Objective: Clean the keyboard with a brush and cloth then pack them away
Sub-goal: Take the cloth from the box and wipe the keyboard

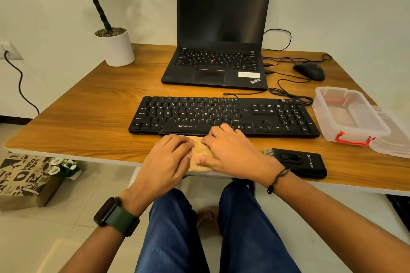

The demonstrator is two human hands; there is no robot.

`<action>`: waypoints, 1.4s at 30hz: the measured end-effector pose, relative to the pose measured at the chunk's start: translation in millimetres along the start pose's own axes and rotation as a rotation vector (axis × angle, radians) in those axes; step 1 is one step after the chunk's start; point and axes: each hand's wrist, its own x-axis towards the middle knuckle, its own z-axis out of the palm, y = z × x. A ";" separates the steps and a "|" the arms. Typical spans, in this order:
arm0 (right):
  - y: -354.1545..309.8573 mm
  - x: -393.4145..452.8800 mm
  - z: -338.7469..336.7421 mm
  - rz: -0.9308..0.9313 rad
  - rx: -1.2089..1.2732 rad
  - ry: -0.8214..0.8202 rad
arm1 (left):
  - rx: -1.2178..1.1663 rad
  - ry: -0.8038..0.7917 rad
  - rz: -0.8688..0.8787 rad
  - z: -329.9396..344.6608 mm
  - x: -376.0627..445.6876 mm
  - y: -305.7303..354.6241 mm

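A black keyboard (224, 116) lies across the middle of the wooden desk (93, 113). Just in front of its space bar sits a small beige cloth (199, 155) at the desk's front edge. My left hand (167, 161) lies on the cloth's left part with curled fingers. My right hand (230, 150) covers its right part, fingertips bent at the keyboard's front edge and thumb lying across the cloth. Most of the cloth is hidden under both hands. A black brush (297, 161) with short bristles at its left end lies on the desk to the right of my right wrist.
An open clear plastic box (348, 115) with red clips stands right of the keyboard, its lid (392, 139) beside it. Behind the keyboard are an open black laptop (219, 37), a black mouse (309, 71) with cables, and a potted plant (115, 46) at the back left.
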 end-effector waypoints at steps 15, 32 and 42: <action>86.1 -16.6 -32.9 0.260 0.045 0.244 | -0.105 0.122 -0.195 -23.6 13.3 -21.2; 135.7 -30.4 -39.3 0.440 0.016 -0.214 | -0.076 -0.423 -0.404 -53.3 45.5 -84.3; 145.3 -26.8 -27.5 0.465 0.044 -0.165 | 0.018 -0.411 -0.355 -50.3 51.6 -94.7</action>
